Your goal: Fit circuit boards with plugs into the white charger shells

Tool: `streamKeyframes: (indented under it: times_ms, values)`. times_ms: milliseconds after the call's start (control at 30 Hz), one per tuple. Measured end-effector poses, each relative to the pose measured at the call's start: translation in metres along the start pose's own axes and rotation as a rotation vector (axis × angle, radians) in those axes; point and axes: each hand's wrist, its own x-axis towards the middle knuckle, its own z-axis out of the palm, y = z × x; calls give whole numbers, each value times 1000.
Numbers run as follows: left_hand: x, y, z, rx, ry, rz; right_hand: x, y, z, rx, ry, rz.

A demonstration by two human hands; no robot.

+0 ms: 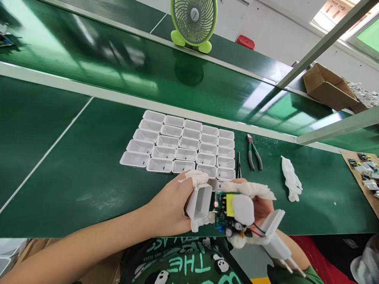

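My left hand (pixel 174 201), with white finger cots on some fingers, is closed around a white plastic charger housing (pixel 202 203), its open end facing right. In my right hand (pixel 260 205), also in finger cots, is a circuit board (pixel 229 213) with a yellow transformer and a white pad on it. Red and black wires run from the board to a white plug cap (pixel 275 236) with two pins, hanging at the lower right. Board and housing are close together in front of me. Just beyond them stand rows of white open housings (pixel 185 154).
Right of the rows lie tweezers (pixel 239 165), green-handled cutters (pixel 254 153) and a white glove (pixel 291 178). More boards sit on a cardboard sheet (pixel 363 181) at the right edge. A green fan (pixel 194 21) and an open carton (pixel 330 86) stand on the shelf behind.
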Motion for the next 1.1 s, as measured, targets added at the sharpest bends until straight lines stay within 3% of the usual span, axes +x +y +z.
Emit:
streamKeyframes:
  times_ms: [67, 133, 333, 833, 1100]
  values:
    - [1, -1, 0, 108, 44, 134, 3, 2, 4, 26, -57, -154]
    - [2, -1, 0, 175, 97, 192, 4, 5, 6, 13, -70, -189]
    - [1, 0, 0, 216, 96, 168, 1, 6, 7, 6, -74, -142]
    - [-1, 1, 1, 231, 91, 143, 10, -3, -1, -334, -160, -302]
    - [0, -1, 2, 292, 127, 184, 7, -3, 0, -369, -155, -249]
